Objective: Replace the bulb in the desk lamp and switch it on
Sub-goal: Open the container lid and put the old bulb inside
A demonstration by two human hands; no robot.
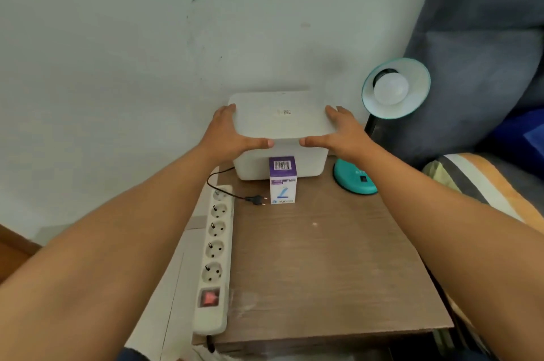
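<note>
nearest on the wooden worktop (pixel 323 266) lies a white power strip (pixel 214 257) along the left edge, its red switch toward the camera. beyond it the lamp's plug (pixel 256 199) rests loose on the wood, not in any socket, just left of the upright purple-and-white bulb box (pixel 282 181). behind the box stands a white storage bin (pixel 281 165). the left hand (pixel 232 137) and the right hand (pixel 343 135) clasp the bin's lid (pixel 279 119) at its two sides, thumbs along the near edge, and the lid sits tilted above the bin. to the right is the teal desk lamp (pixel 396 88), base on the worktop, shade turned toward the camera with a white bulb (pixel 391 89) in its socket.

the step looks like handling the lid, though i cannot tell whether it is coming off or going on. keep it level, with even grip on both sides, and clear of the box in front. the plug being out suits the bulb swap; leave it out until the new bulb is in.
</note>
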